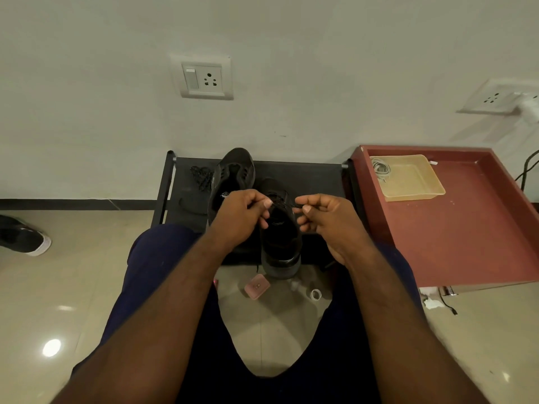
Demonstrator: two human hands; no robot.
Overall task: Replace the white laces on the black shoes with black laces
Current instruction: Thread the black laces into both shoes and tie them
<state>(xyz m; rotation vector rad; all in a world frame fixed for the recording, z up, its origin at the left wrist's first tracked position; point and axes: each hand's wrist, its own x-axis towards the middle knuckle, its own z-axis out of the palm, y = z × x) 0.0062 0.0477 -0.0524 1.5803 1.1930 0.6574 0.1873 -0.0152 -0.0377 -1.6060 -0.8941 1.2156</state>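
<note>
Your black lace (284, 204) is stretched in a short span over the throat of the near shoe (280, 246), right between your two hands. Your left hand (242, 217) has a pinching grip on one end with thumb and forefinger, and your right hand (323, 220) has the same kind of pinch on the other end, the rest of its fingers curled under. That near shoe sits with its toe away from you on the black rack (306, 173), its heel hanging over the rack's front edge above the floor. The other black shoe (233, 173) is just beside it at about 11 o'clock, toe towards the wall, partly behind your left hand. Further out at 10 o'clock from the near shoe there's a loose bundle of black lace (201, 176) lying on the rack. Over at 2 o'clock the red worktop (466, 223) carries a yellowish tray (414, 182) with a coil of pale cord (380, 169) in its far left corner; can't tell for sure whether that's the old laces. On the floor at 6 o'clock, between your knees, there's a small pink thing (256, 287) and a white ring-shaped bit (316, 294). Way off at 9 o'clock another dark shoe with a white sole (23, 237) sits on the tiles, and a wall socket (204, 80) is up at 12 o'clock.
</note>
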